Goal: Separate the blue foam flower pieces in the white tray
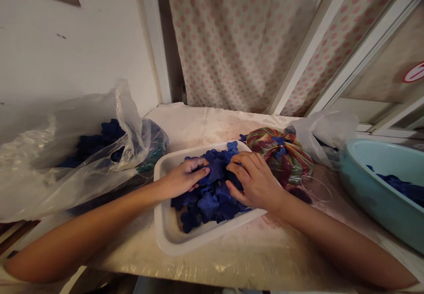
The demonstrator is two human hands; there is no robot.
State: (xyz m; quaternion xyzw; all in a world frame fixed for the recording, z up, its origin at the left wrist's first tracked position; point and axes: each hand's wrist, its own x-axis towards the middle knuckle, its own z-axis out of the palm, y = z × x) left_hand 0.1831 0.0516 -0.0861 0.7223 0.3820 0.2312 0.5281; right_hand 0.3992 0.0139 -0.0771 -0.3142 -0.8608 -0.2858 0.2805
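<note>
Over a white tray point(179, 245) heaped with blue flower-shaped pieces point(208, 205), both of my hands are at work. My left hand point(190, 177) is closed, its thumb and fingers pinching the edge of a blue flower piece point(214, 170). From the right, my right hand point(253, 179) curls its fingers over dark blue pieces at the same spot, with thumb and forefinger on either side of them. Which piece the right fingers hold is partly hidden by the hand. More flower pieces lie loosely piled beneath and around both hands.
Left stands an open clear plastic bag point(132, 148) with blue pieces inside. A striped red-green bag point(294, 161) sits behind right, near a clear ring point(316, 189). A light-blue basin point(371, 192) holds more pieces. A dotted curtain point(232, 42) hangs behind the table.
</note>
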